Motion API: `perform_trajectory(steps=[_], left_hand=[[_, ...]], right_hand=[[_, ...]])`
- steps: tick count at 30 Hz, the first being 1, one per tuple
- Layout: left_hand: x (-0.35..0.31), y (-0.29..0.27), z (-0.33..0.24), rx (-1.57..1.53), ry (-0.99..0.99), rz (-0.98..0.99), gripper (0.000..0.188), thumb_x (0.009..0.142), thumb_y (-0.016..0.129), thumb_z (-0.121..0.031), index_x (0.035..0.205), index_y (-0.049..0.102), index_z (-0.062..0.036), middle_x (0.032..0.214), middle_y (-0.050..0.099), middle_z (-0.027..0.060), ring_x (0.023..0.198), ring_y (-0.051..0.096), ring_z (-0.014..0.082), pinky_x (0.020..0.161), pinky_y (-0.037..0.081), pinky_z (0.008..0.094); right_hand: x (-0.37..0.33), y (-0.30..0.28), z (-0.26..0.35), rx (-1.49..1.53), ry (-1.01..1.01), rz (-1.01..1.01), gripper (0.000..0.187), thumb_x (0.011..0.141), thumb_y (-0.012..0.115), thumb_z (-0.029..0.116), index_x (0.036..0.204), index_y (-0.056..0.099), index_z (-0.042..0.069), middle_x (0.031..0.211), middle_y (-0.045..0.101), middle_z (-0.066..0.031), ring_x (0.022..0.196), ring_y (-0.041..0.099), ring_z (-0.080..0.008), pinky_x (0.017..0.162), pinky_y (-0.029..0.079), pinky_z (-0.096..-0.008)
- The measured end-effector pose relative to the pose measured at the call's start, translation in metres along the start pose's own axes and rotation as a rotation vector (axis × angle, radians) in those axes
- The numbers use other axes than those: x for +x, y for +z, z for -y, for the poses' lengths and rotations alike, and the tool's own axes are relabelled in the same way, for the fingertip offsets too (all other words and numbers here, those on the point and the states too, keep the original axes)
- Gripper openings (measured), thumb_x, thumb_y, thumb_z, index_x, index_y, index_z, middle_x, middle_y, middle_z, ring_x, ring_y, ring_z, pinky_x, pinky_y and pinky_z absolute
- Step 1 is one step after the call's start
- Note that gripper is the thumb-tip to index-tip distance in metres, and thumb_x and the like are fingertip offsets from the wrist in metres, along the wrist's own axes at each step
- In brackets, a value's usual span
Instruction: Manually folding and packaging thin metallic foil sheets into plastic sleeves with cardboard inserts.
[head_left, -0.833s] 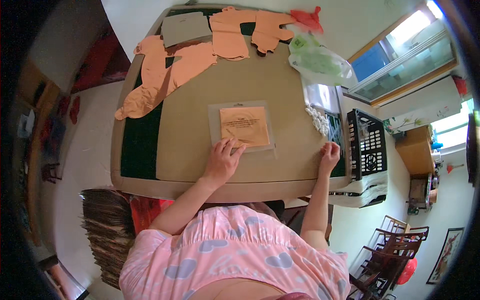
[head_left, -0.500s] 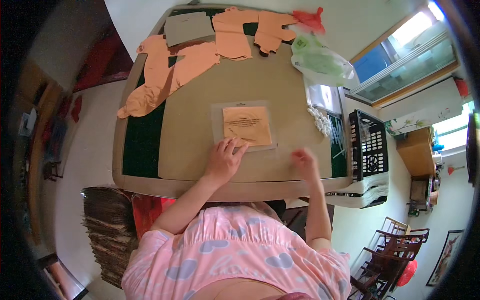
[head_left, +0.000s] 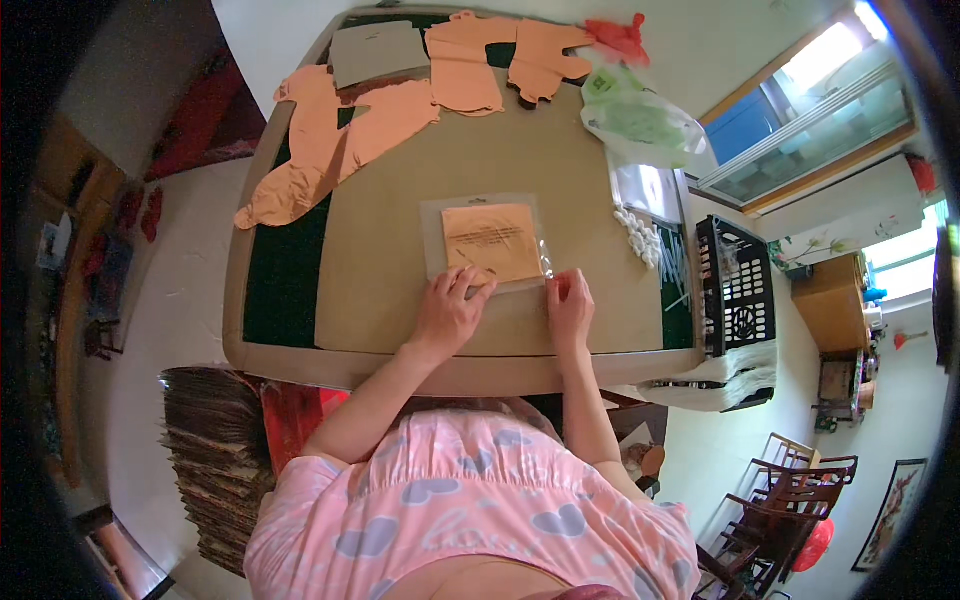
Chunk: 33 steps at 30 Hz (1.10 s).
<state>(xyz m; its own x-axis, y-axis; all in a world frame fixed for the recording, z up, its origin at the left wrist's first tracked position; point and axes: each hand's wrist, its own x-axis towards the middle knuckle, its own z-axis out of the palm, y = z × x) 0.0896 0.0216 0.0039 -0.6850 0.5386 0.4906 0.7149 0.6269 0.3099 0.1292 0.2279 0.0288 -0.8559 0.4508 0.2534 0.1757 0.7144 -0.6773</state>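
Observation:
A clear plastic bag lies flat in the middle of the table, with a folded orange foil piece inside that bears dark print. My left hand rests on the lower left of the bag, fingers laid over its edge and thumb apart. At the lower right corner, my right hand pinches the edge of the bag between thumb and fingertips. Bright glints run along the plastic's right side. Several flat orange foil shapes, like uninflated balloons, are spread along the table's far and left edges.
A grey-brown cardboard sheet lies at the far left. Toward the far right are a red plastic piece and a green-white plastic bag. White small pieces, thin pale sticks and a black crate line the right side.
My right hand has come left from the bare board to the bag's lower right corner and closed there. The bag has shifted slightly away from me, with my left hand still on it.

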Motion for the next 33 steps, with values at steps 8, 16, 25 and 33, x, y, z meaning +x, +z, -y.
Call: perform_trajectory(steps=[8,16,25,33], left_hand=[[-0.004,0.005,0.004,-0.012,-0.012,-0.016,0.036,0.079,0.064,-0.016,0.115,0.064,-0.0154,0.118,0.052,0.0108,0.114,0.048,0.0277,0.097,0.042,0.0418],[-0.001,-0.005,0.001,-0.018,-0.014,0.029,0.039,0.079,0.064,-0.016,0.118,0.062,-0.0156,0.121,0.052,0.0106,0.116,0.047,0.0274,0.099,0.04,0.0424],[-0.004,0.001,0.005,-0.01,0.001,-0.012,0.034,0.08,0.064,-0.017,0.113,0.066,-0.0168,0.119,0.056,0.0092,0.114,0.05,0.0259,0.096,0.042,0.0417],[-0.004,-0.001,0.005,0.006,0.018,-0.045,0.031,0.081,0.064,-0.016,0.112,0.067,-0.0166,0.115,0.055,0.0092,0.112,0.05,0.027,0.094,0.044,0.0417]], right_hand=[[-0.021,-0.011,-0.018,-0.011,-0.131,0.05,0.019,0.082,0.055,0.0,0.099,0.062,0.004,0.095,0.056,-0.0154,0.091,0.056,-0.0334,0.077,0.048,-0.0419],[-0.024,-0.014,-0.014,-0.062,-0.295,0.079,0.042,0.076,0.055,-0.007,0.111,0.068,0.012,0.096,0.054,-0.0125,0.092,0.053,-0.0308,0.082,0.047,-0.0388],[-0.031,-0.011,-0.019,-0.122,-0.378,0.088,0.04,0.073,0.055,-0.008,0.106,0.068,0.01,0.095,0.054,-0.0128,0.091,0.054,-0.0317,0.079,0.047,-0.0396],[-0.014,-0.017,-0.02,-0.015,-0.218,0.019,0.021,0.076,0.061,0.003,0.098,0.062,0.006,0.091,0.056,-0.0141,0.089,0.054,-0.034,0.079,0.046,-0.0432]])
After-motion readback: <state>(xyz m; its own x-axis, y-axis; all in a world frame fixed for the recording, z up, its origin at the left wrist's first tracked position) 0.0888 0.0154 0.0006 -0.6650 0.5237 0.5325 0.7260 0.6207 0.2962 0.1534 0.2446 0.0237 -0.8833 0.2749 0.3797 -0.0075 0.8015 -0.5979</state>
